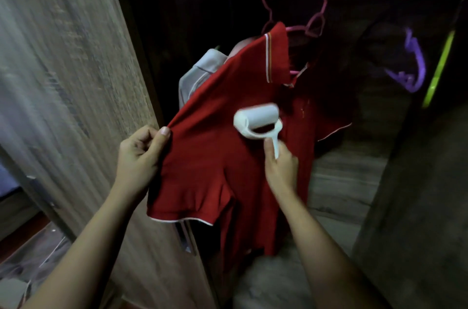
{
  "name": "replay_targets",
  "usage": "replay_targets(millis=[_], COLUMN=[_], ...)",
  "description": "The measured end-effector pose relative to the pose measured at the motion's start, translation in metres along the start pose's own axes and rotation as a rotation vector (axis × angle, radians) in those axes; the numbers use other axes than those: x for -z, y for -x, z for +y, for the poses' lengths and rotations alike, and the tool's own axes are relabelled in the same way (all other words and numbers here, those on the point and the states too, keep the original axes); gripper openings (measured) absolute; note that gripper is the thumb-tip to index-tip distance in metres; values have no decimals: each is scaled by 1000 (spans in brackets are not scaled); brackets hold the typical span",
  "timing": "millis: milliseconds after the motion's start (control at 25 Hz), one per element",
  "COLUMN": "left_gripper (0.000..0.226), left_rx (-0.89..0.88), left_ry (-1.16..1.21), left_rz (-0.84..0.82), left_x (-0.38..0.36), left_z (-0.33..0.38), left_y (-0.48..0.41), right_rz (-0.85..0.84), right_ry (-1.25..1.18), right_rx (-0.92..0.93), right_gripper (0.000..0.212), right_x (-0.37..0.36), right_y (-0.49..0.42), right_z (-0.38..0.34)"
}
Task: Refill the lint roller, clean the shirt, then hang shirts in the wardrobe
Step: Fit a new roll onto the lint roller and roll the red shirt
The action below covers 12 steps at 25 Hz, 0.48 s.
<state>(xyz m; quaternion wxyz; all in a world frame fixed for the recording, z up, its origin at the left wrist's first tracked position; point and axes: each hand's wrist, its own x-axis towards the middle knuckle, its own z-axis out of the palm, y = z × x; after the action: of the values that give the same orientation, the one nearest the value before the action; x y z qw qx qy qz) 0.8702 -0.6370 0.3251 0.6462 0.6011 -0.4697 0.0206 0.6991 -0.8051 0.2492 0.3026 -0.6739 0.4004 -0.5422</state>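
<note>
Red shirt (228, 156), hung from the pink hanger (316, 22) at its collar. Left hand (141, 156) pinched its shoulder edge; right hand (279, 164) gripped the handle of the white lint roller (255, 118), which lay on its chest. Step, as judged: cleaning. Next move likely calls for rolling down taut cloth.

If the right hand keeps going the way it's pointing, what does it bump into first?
Probably the red shirt: the right hand aims its lint roller up and forward, and the roller head looks to be against the shirt's chest. Depth is hard to judge.
</note>
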Motion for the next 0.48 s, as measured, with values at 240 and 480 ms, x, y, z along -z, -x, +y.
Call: replay_targets(millis=[240, 480], left_gripper=[33, 34], left_rx=[11, 25], left_ry=[-58, -41], left_rz=[0, 23], left_x=[1, 0], left_z=[4, 5], left_y=[-1, -2], right_rz=[-572, -326], right_ry=[337, 98], right_rx=[-273, -113], right_gripper=[124, 44], right_x=[-41, -38], right_y=[118, 67], right_z=[149, 87])
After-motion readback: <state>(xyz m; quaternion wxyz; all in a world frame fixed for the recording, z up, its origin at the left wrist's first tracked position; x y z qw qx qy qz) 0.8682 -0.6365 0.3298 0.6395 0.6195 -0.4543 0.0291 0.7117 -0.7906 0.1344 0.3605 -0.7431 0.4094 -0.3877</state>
